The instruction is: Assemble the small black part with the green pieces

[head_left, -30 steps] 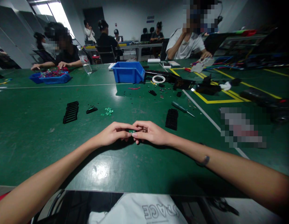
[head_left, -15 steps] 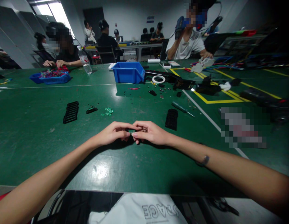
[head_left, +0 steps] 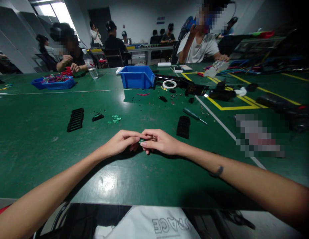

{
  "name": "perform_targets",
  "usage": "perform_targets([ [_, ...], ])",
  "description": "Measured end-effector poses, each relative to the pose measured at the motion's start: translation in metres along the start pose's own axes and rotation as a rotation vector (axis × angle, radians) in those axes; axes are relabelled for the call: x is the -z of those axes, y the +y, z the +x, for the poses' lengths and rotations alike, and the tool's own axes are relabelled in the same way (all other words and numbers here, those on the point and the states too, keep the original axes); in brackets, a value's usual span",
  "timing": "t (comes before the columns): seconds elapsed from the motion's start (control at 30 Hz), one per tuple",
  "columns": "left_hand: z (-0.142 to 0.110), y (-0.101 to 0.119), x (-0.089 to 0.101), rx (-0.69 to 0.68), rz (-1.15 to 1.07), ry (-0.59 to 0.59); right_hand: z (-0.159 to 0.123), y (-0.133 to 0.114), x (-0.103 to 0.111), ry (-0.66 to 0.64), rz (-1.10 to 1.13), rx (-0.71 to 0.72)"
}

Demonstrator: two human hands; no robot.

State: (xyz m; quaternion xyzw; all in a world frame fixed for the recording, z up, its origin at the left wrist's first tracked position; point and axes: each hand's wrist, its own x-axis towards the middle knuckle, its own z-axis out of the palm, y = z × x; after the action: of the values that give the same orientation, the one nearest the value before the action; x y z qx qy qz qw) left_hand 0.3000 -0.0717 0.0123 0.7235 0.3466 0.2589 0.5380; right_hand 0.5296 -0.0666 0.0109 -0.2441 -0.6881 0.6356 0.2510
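Close together above the green table, my left hand (head_left: 123, 142) and my right hand (head_left: 160, 142) both have their fingers closed on a small green circuit board (head_left: 142, 140). Only a sliver of the board shows between thumbs and fingertips; the rest is hidden. Beyond my left hand lies a small pile of green circuit boards (head_left: 116, 119). Left of the pile is a black piece with a green board on it (head_left: 97, 117), then a black slotted rack (head_left: 75, 119). A second black rack (head_left: 183, 127) lies beyond my right hand, with a teal-handled screwdriver (head_left: 191, 114) near it.
A blue bin (head_left: 137, 77) stands mid-table, beside a white tape ring (head_left: 169, 84) and scattered small parts. Blue trays of wires (head_left: 58, 83) and a plastic bottle (head_left: 91, 66) are at the far left. Two people sit across the table; one holds a blue power tool (head_left: 186, 26).
My left thumb has shifted slightly over the board, so less green shows. My arms stay in place. Across the table, one person has raised a hand and another has moved the blue tool.
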Motion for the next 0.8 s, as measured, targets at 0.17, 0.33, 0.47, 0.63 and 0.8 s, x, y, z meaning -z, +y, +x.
perform_targets([
  [0.17, -0.0002, 0.0020, -0.0015, -0.007, 0.016, 0.008, -0.0005, -0.0008, 0.0006, 0.002, -0.014, -0.011],
  [0.33, 0.0002, 0.0015, -0.0029, -0.031, 0.027, 0.021, -0.0003, -0.0019, -0.0001, 0.001, -0.008, -0.011],
  [0.47, 0.0003, -0.0003, -0.0032, -0.030, 0.038, 0.023, 0.0002, -0.0017, -0.0004, -0.004, -0.004, -0.013],
  [0.63, 0.0003, -0.0007, -0.0029, -0.035, 0.039, 0.022, 0.0002, -0.0008, 0.0001, -0.003, -0.006, -0.025],
  [0.8, 0.0003, -0.0010, -0.0023, -0.044, 0.041, 0.013, -0.0002, -0.0013, 0.0003, -0.001, -0.013, -0.029],
])
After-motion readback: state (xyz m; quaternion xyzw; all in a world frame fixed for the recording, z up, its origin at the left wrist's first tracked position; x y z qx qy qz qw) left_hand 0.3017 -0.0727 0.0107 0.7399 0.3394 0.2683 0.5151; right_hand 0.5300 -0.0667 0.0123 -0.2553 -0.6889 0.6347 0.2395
